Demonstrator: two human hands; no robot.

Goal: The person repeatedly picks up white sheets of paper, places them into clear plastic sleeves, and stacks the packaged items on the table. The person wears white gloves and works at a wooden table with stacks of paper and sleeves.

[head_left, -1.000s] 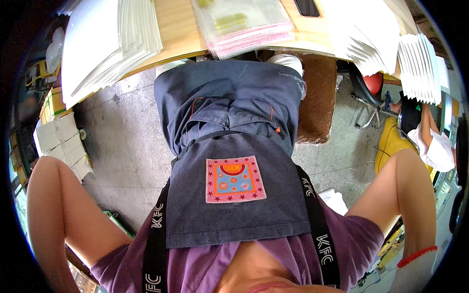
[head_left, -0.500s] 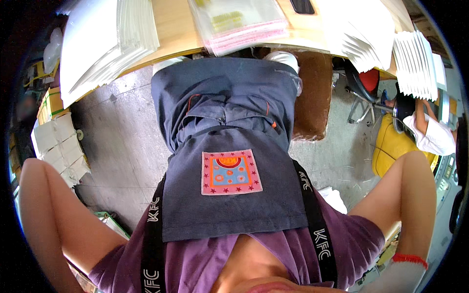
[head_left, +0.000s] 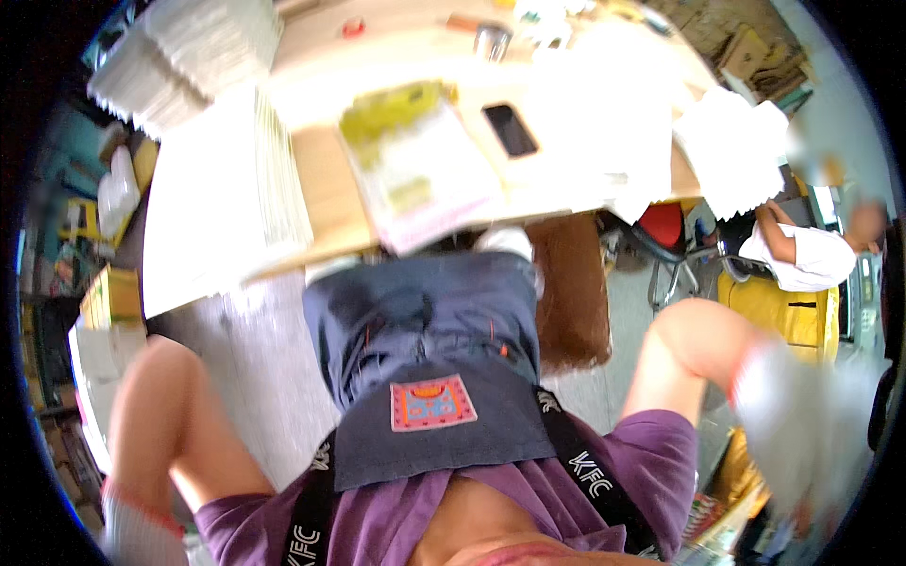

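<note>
My right hand (head_left: 807,424), in a white knitted glove with a red cuff, is raised at the right and smeared by motion. Its fingers cannot be made out. At the lower left only the glove cuff and part of my left hand (head_left: 142,533) show; the fingers are hidden. Neither hand touches the table. On the wooden table before me lie a pile of clear plastic bags (head_left: 420,174) with pink edges and a black phone (head_left: 510,129). A tall stack of white sheets (head_left: 212,208) stands at the left, and fanned white sheets (head_left: 731,156) at the right.
Greyish stacks (head_left: 189,57) rise at the far left. A metal cup (head_left: 492,42) and a red ring (head_left: 353,27) sit farther back. Below the table stands a brown box (head_left: 574,302). A seated person (head_left: 802,255) in white is at the right, beside a red-backed chair (head_left: 661,229).
The view has tilted up, showing more of the table. My right gloved hand has swung further into view, blurred, and my left glove cuff has appeared at the lower left.
</note>
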